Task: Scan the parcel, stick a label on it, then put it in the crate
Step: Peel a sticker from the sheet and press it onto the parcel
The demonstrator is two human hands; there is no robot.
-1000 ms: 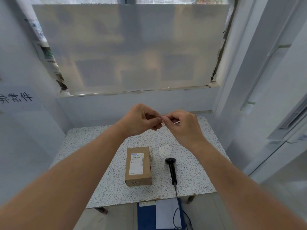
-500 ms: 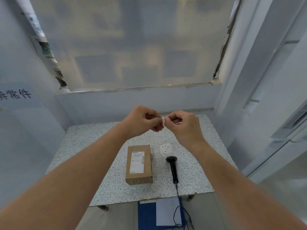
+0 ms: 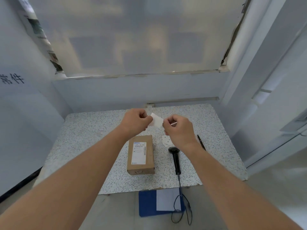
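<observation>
White label (image 3: 155, 120) is pinched between left hand (image 3: 135, 121) and right hand (image 3: 179, 128) above the table (image 3: 86, 133); judged risk: it curls onto itself before reaching the cardboard parcel (image 3: 140, 155) below.

One view only: head cam, wide-angle, looking fwd and down from above the near edge of the speckled table (image 3: 86, 130). Both forearms run in from the bottom corners (so it sits just behind them). Facing a frosted window (image 3: 141, 35) on the far wall; edges bend w/ lens distortion.
</observation>
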